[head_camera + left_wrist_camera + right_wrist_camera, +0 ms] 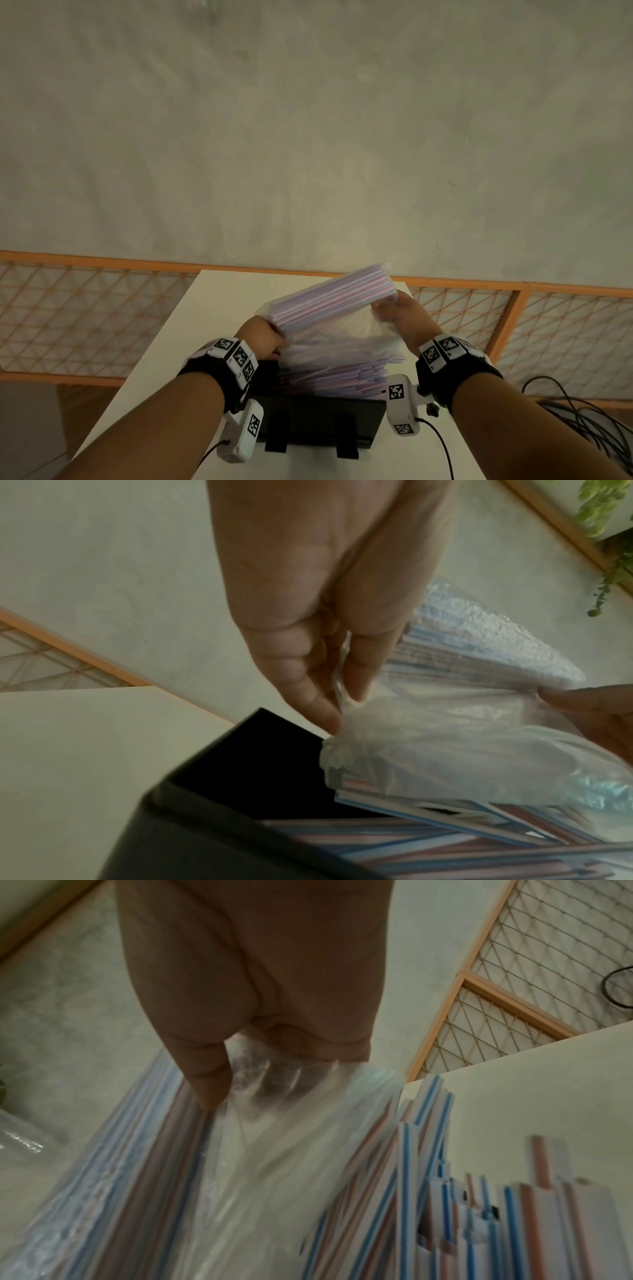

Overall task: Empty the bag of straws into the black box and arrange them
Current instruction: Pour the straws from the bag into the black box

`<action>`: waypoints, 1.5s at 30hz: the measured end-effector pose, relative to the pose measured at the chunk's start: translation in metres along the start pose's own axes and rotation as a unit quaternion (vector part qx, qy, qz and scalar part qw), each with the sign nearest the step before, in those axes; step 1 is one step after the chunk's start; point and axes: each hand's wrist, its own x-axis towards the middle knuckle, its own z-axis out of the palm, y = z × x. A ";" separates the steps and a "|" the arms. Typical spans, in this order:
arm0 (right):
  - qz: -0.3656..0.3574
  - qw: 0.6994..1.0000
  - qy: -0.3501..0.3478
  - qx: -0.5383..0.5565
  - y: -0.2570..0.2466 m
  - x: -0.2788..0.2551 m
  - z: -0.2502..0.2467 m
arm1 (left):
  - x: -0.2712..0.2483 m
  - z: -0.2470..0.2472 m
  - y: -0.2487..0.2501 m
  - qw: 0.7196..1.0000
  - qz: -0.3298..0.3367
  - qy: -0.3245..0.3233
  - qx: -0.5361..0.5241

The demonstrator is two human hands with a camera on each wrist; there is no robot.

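A clear plastic bag (342,329) holding striped straws (329,298) hangs tilted above the black box (318,421) on the white table (212,308). My left hand (263,339) pinches the bag's left end (346,718), thumb against fingers. My right hand (400,315) grips the bag's right end (274,1074), which is raised higher. Many blue-and-white and pink-and-white straws (335,377) lie heaped in the box, some ends (514,1204) sticking out to the right. In the left wrist view the box's dark corner (260,767) is partly bare.
An orange-framed wire mesh fence (85,308) runs behind the table, with a concrete floor (308,120) beyond. Black cables (582,428) lie on the floor to the right. Green plant leaves (606,515) show in the left wrist view.
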 end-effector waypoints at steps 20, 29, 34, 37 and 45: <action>-0.010 1.000 0.007 -0.001 0.011 0.010 -0.003 | -0.001 0.000 0.004 0.984 -0.012 -0.030 -0.172; 0.024 0.994 0.018 -0.101 0.025 0.024 -0.011 | 0.014 0.001 -0.003 0.995 -0.022 -0.003 -0.098; 0.053 0.989 0.010 -0.139 0.034 0.027 -0.012 | 0.012 -0.002 -0.002 0.999 -0.011 0.028 -0.031; 0.071 0.986 -0.001 -0.153 0.040 0.029 -0.014 | 0.012 -0.003 -0.003 0.999 -0.009 0.025 -0.035; 0.022 0.993 0.015 -0.115 0.036 0.029 -0.008 | 0.012 -0.005 -0.003 0.999 -0.014 0.020 -0.043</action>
